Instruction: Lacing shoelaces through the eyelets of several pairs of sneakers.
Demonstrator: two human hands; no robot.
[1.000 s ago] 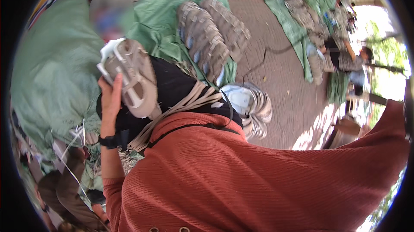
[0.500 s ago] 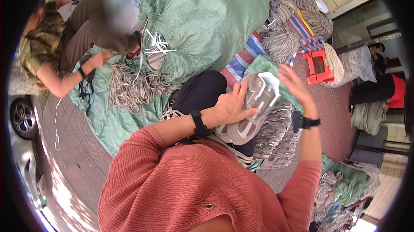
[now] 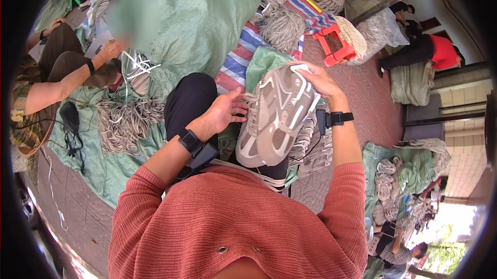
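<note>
In the middle of the frame we hold up a shoe (image 3: 274, 118), tilted, its top end leaning toward the upper right. It is taupe, with darker mesh panels, pale raised overlays along the upper and bright white edging down its right side; the lower end is broad and rounded. Our right hand (image 3: 325, 84) has its grip closed around the top right end, fingers over the upper edge. Our left hand (image 3: 221, 115) is loosely spread at the shoe's left edge, its grip not wrapped around anything; we cannot tell whether its fingertips touch the shoe. Below the shoe lie grey strapped pieces (image 3: 318, 152); a green sack (image 3: 202, 25) bulges at the upper middle, and grey cords (image 3: 127, 126) are heaped at the left.
</note>
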